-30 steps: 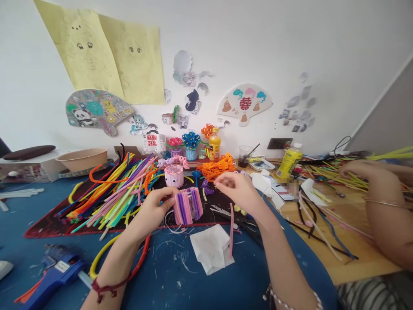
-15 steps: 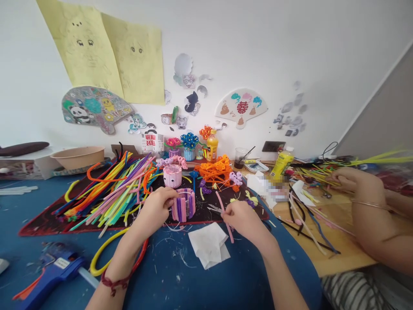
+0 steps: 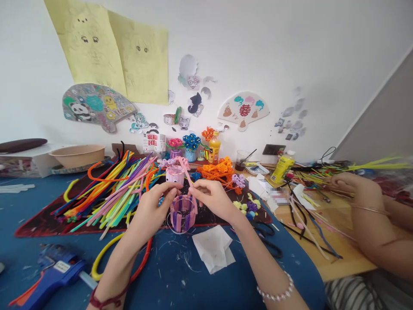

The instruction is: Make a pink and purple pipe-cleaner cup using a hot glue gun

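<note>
A small round cup (image 3: pixel 183 219), lined with pink and purple pipe cleaner pieces, stands on the dark mat below my hands. My right hand (image 3: pixel 209 196) pinches a pink pipe cleaner (image 3: pixel 184 164) that slants upright beside the cup's right rim. Over the cup's left side, my left hand (image 3: pixel 158 204) has thumb and fingers bent together; what lies between the tips is hidden. Behind it sits a pink striped pot (image 3: pixel 175 175) with a curly pink top. Black-handled scissors (image 3: pixel 269 239) lie to the right, partly behind my right forearm.
A heap of colourful pipe cleaners (image 3: pixel 119 189) covers the left of the mat. A blue glue gun (image 3: pixel 61 271) lies front left, a white tissue (image 3: pixel 213 249) in front. Orange pipe cleaner pieces (image 3: pixel 217 170) and a yellow bottle (image 3: pixel 283 167) stand behind. A co-worker's arm (image 3: pixel 368 211) is at right.
My right hand has moved left to the cup with the pink pipe cleaner, and the scissors now lie at right. My left hand has let go of the cup's side and risen over its rim.
</note>
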